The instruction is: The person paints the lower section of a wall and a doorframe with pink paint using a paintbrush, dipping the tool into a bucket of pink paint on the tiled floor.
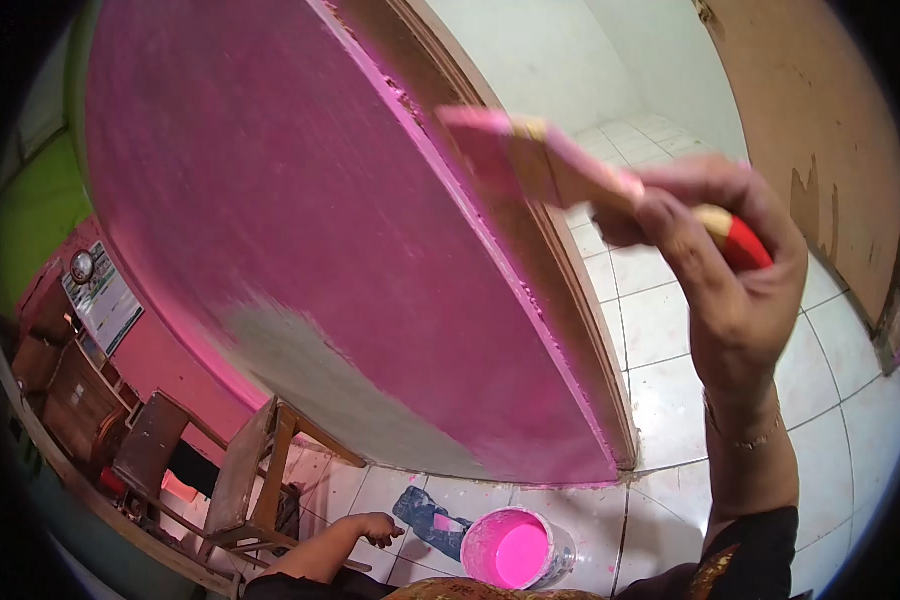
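Observation:
My right hand (735, 247) grips a paintbrush (562, 165) by its wooden handle, which has a red end. The brush is blurred, with pink paint on its bristles and edge, and it is in front of the brown door frame (570, 300). To the left stands a wall (307, 187) coated in pink, with a bare grey patch (285, 337) low down. My left hand (380, 529) hangs low, holding nothing that shows, its fingers partly curled. Beside it on the floor are a bucket of bright pink paint (521, 551) and a dark, paint-marked cloth (427, 517).
Wooden chairs (247, 472) stand at the lower left, near a brown cabinet (79, 405). White floor tiles (660, 390) run through the doorway. A worn brown door panel (802, 135) stands at the right.

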`<action>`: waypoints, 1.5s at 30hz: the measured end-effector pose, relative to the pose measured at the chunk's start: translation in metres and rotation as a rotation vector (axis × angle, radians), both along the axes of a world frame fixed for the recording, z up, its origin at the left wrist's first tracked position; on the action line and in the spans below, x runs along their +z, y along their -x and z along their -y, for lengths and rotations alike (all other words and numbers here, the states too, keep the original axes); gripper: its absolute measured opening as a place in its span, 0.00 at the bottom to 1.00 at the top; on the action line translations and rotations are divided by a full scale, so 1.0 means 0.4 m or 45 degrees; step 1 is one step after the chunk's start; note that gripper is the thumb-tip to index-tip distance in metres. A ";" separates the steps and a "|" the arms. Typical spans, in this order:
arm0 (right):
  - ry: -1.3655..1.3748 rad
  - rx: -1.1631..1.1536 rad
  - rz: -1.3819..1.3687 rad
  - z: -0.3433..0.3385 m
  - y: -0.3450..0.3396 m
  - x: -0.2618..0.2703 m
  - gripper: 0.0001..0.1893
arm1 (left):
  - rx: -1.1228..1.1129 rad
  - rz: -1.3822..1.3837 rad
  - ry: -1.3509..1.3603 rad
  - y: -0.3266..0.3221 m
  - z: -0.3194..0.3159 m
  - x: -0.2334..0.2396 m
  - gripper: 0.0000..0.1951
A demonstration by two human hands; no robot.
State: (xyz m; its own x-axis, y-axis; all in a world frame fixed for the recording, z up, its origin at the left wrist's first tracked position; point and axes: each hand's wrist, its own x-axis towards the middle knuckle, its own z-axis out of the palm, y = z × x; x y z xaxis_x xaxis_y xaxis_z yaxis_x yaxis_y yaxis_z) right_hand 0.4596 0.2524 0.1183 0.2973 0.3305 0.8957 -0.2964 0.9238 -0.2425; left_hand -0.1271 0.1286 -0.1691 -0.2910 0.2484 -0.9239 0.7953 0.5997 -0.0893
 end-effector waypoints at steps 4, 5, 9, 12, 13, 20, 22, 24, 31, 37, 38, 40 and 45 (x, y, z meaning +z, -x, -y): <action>-0.168 0.077 -0.030 -0.033 0.059 0.115 0.07 | -0.512 0.065 0.057 0.138 0.010 -0.103 0.29; -0.212 0.142 -0.045 -0.048 0.078 0.121 0.06 | -0.494 0.050 0.030 0.148 0.011 -0.113 0.30; -0.153 -0.122 0.049 -0.066 0.131 0.045 0.01 | -0.553 0.010 -0.025 0.159 0.042 -0.100 0.33; 0.106 -0.100 0.313 -0.041 0.082 -0.075 0.02 | -0.351 -0.057 0.088 0.010 -0.009 -0.015 0.30; 0.103 -0.100 0.308 -0.027 0.071 -0.099 0.02 | -0.350 -0.062 0.085 -0.001 0.004 0.004 0.30; 0.113 0.034 -0.026 0.015 0.043 -0.035 0.04 | -0.205 -0.070 -0.009 0.030 0.033 -0.001 0.27; -0.051 -0.022 -0.105 -0.005 0.081 0.011 0.05 | -0.015 -0.032 0.003 0.064 0.032 -0.018 0.27; -0.079 -0.050 -0.028 -0.026 0.114 0.012 0.05 | -0.298 0.036 -0.117 0.093 0.055 -0.037 0.28; 0.357 0.296 -0.029 0.026 0.057 -0.102 0.01 | -0.428 0.065 -0.150 0.062 0.058 -0.006 0.23; 0.430 0.618 -0.377 -0.010 0.014 0.002 0.09 | -0.148 0.167 -0.105 0.052 0.061 0.010 0.12; 0.457 0.719 -0.400 -0.034 0.025 0.004 0.08 | -0.195 0.147 -0.081 0.039 0.047 0.018 0.14; 0.591 0.692 -0.355 -0.076 0.051 -0.024 0.07 | -0.085 0.006 -0.135 -0.040 0.017 0.050 0.21; 0.722 0.638 -0.275 -0.038 0.041 -0.098 0.07 | -0.077 -0.094 -0.203 -0.050 0.048 0.067 0.23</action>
State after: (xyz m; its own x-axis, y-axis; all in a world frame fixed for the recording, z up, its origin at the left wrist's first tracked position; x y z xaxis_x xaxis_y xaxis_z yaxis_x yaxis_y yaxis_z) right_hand 0.4431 0.2674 0.0792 0.1405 0.8605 0.4898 -0.7390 0.4203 -0.5264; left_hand -0.1070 0.1096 -0.1423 -0.3365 0.4092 -0.8481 0.8251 0.5623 -0.0561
